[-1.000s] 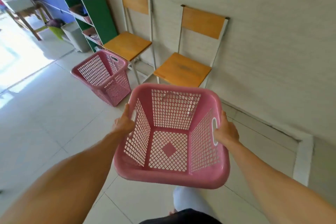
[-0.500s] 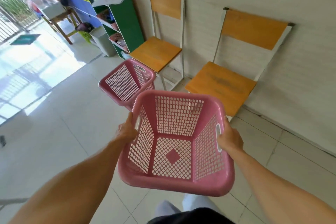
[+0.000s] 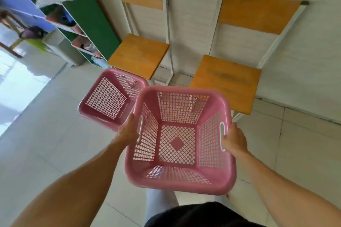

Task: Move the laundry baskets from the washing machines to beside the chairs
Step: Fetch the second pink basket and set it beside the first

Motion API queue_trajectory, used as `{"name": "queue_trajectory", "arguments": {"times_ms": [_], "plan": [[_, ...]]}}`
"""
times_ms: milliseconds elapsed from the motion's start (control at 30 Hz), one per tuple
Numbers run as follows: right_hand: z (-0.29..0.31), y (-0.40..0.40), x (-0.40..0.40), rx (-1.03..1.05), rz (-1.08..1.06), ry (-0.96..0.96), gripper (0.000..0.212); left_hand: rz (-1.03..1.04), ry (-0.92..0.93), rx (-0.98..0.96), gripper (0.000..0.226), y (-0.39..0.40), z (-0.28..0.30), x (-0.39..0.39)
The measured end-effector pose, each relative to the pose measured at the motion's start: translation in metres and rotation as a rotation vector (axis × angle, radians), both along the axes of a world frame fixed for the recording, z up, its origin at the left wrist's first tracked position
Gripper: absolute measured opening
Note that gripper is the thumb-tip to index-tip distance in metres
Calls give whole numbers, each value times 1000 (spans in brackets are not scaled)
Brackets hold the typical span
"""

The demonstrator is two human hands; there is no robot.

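I carry an empty pink laundry basket [image 3: 180, 180] in front of me, above the tiled floor. My left hand [image 3: 128, 131] grips its left handle slot and my right hand [image 3: 234, 139] grips the right one. A second pink basket [image 3: 108, 99], also empty, stands on the floor just left of the carried one, in front of the left chair [image 3: 140, 55]. The right chair [image 3: 228, 79] stands directly beyond the carried basket. Both chairs have orange wooden seats, white metal frames and backs against the wall.
A green shelf unit [image 3: 92, 18] with a white cloth on top stands left of the chairs. A grey bin [image 3: 62, 46] sits beside it. Pale floor tiles [image 3: 40, 134] stretch to the left. My legs show below the basket.
I have walked closer to the chairs with the basket. The chairs and the floor basket now appear larger and nearer, and the carried basket's left edge overlaps the standing one.
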State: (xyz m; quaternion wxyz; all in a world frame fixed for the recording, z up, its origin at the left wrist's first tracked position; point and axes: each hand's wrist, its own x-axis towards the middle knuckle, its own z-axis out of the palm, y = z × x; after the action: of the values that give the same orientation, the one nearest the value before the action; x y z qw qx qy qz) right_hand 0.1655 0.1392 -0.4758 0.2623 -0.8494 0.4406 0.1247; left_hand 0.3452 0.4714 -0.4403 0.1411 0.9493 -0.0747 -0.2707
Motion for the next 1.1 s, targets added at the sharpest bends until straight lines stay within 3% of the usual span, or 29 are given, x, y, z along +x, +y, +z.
{"name": "queue_trajectory", "arguments": {"times_ms": [133,333,633,800,1100], "plan": [[-18,33,17,23,-172,76,38,-95,118,153,40,8,-27,66],[-46,74,47,54,-337,109,35,-264,192,182,21,17,-74,128],[-150,105,84,172,-431,97,40,-70,98,128,12,34,-178,182],[-200,113,102,145,-446,71,41,-1,33,146,20,24,-229,209],[-249,103,125,109,-480,31,41,64,-14,122,15,11,-270,226]]}}
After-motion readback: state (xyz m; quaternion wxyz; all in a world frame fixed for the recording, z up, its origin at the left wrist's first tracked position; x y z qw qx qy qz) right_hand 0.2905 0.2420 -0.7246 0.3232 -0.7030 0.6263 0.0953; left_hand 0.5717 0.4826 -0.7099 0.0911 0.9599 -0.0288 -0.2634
